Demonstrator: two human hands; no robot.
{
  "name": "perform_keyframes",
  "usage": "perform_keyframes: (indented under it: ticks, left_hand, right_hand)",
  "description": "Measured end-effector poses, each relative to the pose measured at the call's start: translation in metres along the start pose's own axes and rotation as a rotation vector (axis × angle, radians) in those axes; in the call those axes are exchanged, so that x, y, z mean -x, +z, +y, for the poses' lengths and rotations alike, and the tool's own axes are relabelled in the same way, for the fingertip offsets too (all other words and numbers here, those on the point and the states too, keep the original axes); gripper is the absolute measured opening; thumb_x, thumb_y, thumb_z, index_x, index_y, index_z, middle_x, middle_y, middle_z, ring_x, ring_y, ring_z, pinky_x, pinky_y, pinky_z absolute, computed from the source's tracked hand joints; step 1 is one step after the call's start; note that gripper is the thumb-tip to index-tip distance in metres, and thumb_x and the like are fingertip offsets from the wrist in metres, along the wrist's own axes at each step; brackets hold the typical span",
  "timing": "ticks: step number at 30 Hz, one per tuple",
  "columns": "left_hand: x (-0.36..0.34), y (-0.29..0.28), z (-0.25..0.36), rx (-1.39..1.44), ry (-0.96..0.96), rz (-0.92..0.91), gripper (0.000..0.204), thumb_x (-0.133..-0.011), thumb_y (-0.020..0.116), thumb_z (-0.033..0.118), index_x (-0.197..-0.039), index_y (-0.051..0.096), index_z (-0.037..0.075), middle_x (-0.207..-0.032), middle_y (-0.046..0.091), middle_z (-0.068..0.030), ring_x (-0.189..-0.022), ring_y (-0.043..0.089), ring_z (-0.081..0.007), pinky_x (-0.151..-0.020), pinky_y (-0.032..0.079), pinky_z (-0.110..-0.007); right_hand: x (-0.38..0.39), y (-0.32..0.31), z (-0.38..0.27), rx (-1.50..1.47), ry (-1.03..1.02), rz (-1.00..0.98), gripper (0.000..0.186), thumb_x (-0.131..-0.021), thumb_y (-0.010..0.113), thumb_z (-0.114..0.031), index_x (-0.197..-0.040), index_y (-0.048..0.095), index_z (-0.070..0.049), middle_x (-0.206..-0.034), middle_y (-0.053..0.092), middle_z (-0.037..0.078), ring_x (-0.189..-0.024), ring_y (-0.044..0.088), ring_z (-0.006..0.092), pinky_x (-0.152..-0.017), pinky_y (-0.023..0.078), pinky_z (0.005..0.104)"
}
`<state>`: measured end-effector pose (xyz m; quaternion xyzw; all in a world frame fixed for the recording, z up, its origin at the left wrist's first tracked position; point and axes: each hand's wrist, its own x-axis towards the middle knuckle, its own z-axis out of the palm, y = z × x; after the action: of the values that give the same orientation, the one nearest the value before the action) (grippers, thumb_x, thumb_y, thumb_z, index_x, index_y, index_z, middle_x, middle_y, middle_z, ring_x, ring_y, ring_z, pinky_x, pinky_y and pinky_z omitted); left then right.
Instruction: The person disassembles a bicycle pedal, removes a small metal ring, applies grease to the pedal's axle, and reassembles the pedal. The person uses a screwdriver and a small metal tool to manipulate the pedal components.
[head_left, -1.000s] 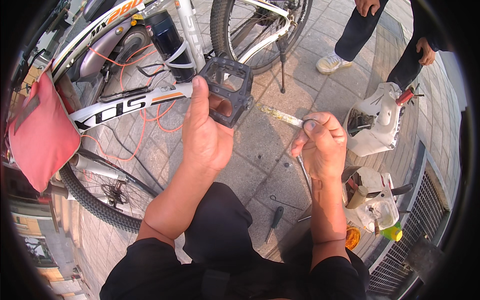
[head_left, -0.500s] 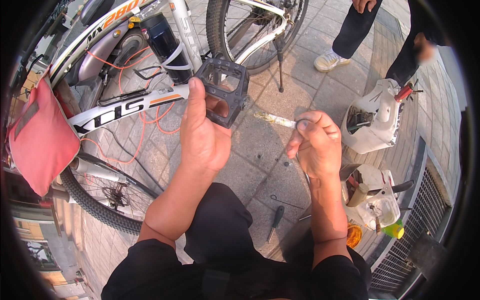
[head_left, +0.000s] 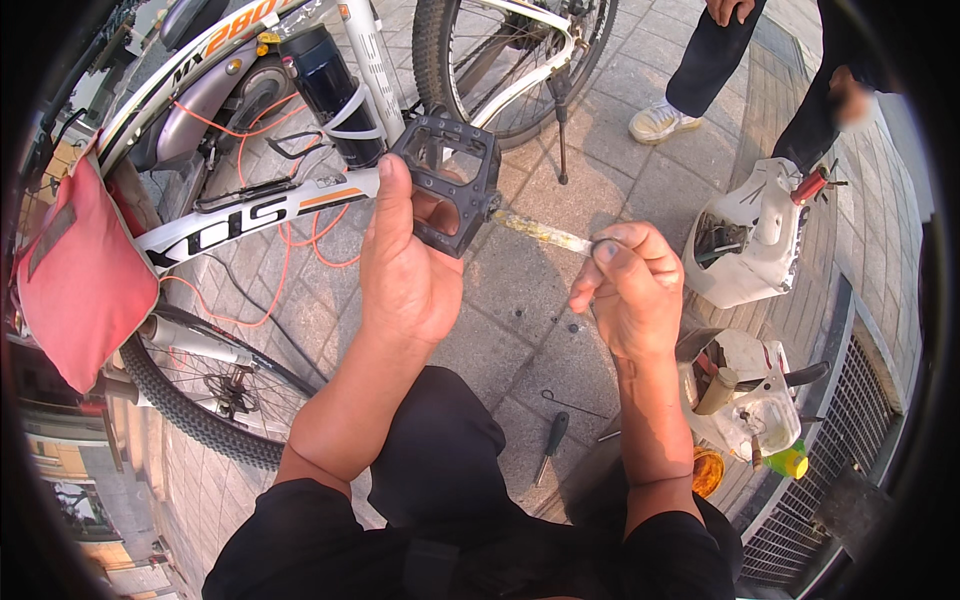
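Observation:
My left hand (head_left: 405,265) grips a black bicycle pedal (head_left: 448,180) by its lower edge and holds it up above the paving. A greasy metal axle (head_left: 540,232) sticks out of the pedal's right side toward my right hand. With pinched fingertips, my right hand (head_left: 628,290) holds a small metal ring (head_left: 603,243) at the free end of the axle. Both forearms come up from the lower edge over my dark trousers.
A white bicycle (head_left: 250,205) with orange cables and a red pad (head_left: 80,285) lies at the left. Two cut white plastic jugs (head_left: 745,235) (head_left: 745,400) holding tools stand at the right. A screwdriver (head_left: 550,445) lies on the paving. Another person's legs (head_left: 700,70) stand at the top.
My right hand has risen and moved toward the end of the axle, now pinching the ring there. The pedal in my left hand has shifted slightly down and right.

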<state>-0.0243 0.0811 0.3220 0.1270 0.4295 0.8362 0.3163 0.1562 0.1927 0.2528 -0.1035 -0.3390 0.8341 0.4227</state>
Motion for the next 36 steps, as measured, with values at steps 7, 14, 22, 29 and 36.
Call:
perform_keyframes:
  ticks: [7,14,22,29,36]
  left_hand:
    - [0.002,0.005,0.0,0.0,0.002,0.012,0.034,-0.11,0.063,0.048,-0.109,0.07,0.015,-0.098,0.076,-0.0005,-0.087,0.072,-0.0126,-0.071,0.054,-0.031]
    - [-0.001,-0.001,0.001,0.002,-0.003,0.032,0.034,-0.11,0.064,0.049,-0.107,0.07,0.016,-0.097,0.075,0.0003,-0.086,0.07,-0.0126,-0.071,0.053,-0.032]
    - [0.003,0.007,0.008,0.102,-0.118,-0.014,0.031,-0.11,0.065,0.045,-0.107,0.071,0.015,-0.093,0.072,0.0022,-0.082,0.066,-0.0134,-0.07,0.047,-0.034]
    - [-0.003,-0.009,0.006,-0.02,-0.138,-0.146,0.035,-0.109,0.067,0.044,-0.116,0.071,0.01,-0.1,0.07,-0.0015,-0.096,0.068,-0.0192,-0.083,0.055,-0.041]
    - [0.002,-0.013,0.014,-0.054,-0.246,-0.301,0.016,-0.105,0.062,0.013,-0.12,0.066,0.008,-0.107,0.072,-0.011,-0.118,0.07,-0.0329,-0.1,0.054,-0.049]
  right_hand:
    - [0.001,0.006,0.0,0.078,-0.017,0.075,0.007,-0.101,0.063,0.003,-0.107,0.066,0.003,-0.083,0.075,0.016,-0.059,0.07,0.0221,-0.055,0.06,0.0354]
    - [0.002,0.008,-0.009,0.119,0.052,0.076,0.008,-0.099,0.066,0.0,-0.105,0.068,0.004,-0.078,0.074,0.015,-0.057,0.069,0.0214,-0.053,0.057,0.0334]
    - [-0.017,-0.018,-0.008,0.095,0.036,0.17,0.008,-0.099,0.067,-0.004,-0.102,0.069,0.003,-0.076,0.072,0.014,-0.056,0.067,0.0217,-0.052,0.056,0.0338]
    - [-0.047,-0.07,0.003,0.275,0.067,0.323,0.011,-0.099,0.066,-0.007,-0.101,0.068,0.003,-0.08,0.073,0.014,-0.061,0.069,0.0209,-0.056,0.056,0.0333]
    - [-0.046,-0.172,0.08,0.566,0.337,0.534,0.021,-0.098,0.064,-0.008,-0.109,0.069,0.009,-0.087,0.076,0.015,-0.066,0.072,0.0191,-0.057,0.056,0.0318]
